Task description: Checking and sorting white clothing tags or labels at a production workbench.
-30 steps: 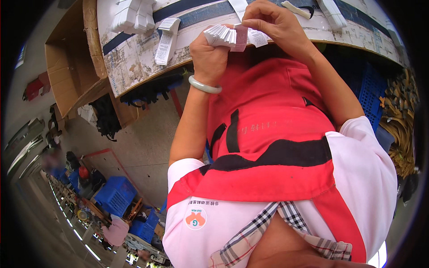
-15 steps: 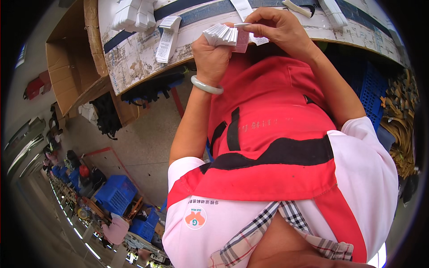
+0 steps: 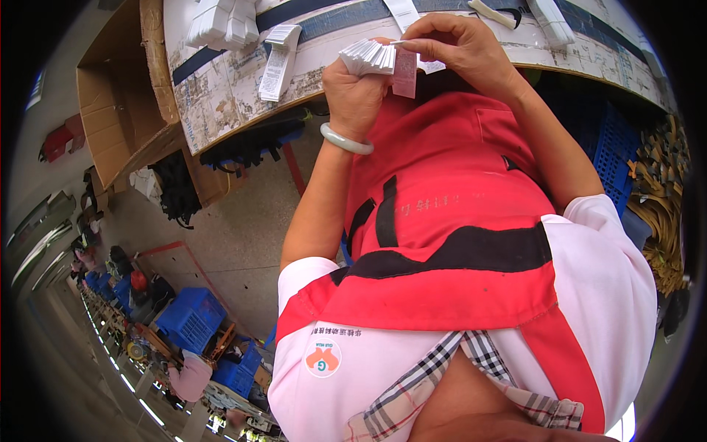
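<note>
a thick, fanned bundle of narrow white printed labels (image 3: 368, 57) is held above the near edge of a worn, white-topped table (image 3: 221, 96) striped with dark blue tape. it is gripped by the left hand (image 3: 355, 102), whose fingers are curled closed around its base; a pale, smooth bangle (image 3: 346, 140) is worn on that wrist. the thumb and forefinger of the right hand (image 3: 460, 48) are pinched together, with no gap visible, on a thin white edge (image 3: 398, 43) just beside the bundle. below it, a see-through, pinkish printed label (image 3: 405, 75) is hung between the hands; whether the two are joined cannot be told. on the table, a folded white label strip (image 3: 278, 66) is laid left of the hands, near thick white stacks (image 3: 221, 23).
</note>
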A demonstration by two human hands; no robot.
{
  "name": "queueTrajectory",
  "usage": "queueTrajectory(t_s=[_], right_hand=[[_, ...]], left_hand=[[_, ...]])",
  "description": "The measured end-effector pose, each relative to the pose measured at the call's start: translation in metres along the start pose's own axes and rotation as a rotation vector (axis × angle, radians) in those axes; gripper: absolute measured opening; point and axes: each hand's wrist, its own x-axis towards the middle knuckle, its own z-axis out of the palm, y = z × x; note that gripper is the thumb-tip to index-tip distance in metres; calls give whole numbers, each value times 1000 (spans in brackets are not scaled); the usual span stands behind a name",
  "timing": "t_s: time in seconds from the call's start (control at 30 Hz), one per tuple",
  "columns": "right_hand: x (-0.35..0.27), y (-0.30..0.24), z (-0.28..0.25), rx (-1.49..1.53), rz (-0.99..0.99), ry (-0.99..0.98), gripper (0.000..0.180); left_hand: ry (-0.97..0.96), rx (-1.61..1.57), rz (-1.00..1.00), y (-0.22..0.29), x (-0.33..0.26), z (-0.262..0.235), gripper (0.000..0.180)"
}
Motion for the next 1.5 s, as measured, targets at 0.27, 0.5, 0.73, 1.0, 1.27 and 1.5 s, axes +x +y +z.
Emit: queueTrajectory(t_s=[0.27, 0.5, 0.73, 1.0, 1.27, 1.5], right_hand=[[-2, -5, 2, 0, 48, -18, 18], [-4, -19, 4, 340, 231, -299, 14], [10, 21, 6, -111, -73, 58, 16], [49, 45, -17, -596, -427, 269, 12], [27, 2, -7, -498, -115, 186, 10], [13, -18, -6, -116, -69, 57, 10]], left_hand=[[18, 4, -4, -2, -2, 2, 15], [-90, -343, -431, 4, -2, 0, 30], [-245, -460, -492, -8, -4, -1, 30], [-171, -324, -477, -8, -1, 0, 25], [111, 336, 401, -9, 16, 5, 21], [13, 147, 68, 0, 11, -6, 20]])
